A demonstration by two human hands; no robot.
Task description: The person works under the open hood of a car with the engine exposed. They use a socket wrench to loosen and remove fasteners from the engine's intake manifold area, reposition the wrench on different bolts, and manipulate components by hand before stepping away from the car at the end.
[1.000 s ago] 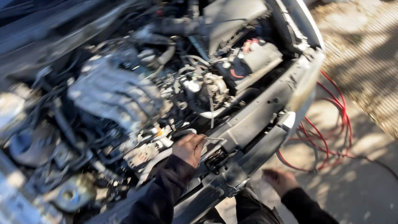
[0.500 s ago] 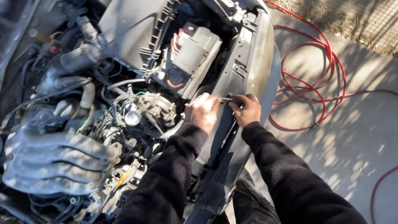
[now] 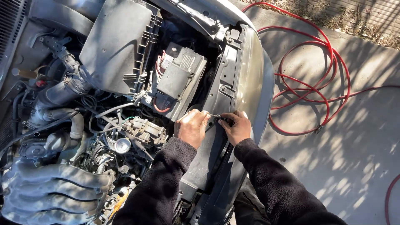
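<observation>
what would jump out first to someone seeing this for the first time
Two hands meet at the front edge of an open engine bay: the left hand and right hand pinch a small dark part between them. A red hose loops over the sunlit concrete to the right, and a grey intake manifold fills the lower left.

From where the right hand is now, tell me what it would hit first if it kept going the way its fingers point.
The right hand points left along the front panel. It would probably meet the left hand first, across the small dark part between them.

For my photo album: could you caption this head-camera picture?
Left hand and right hand pinch a thin dark metal tool over a grey car's front panel, red coiled hose alongside.
</observation>
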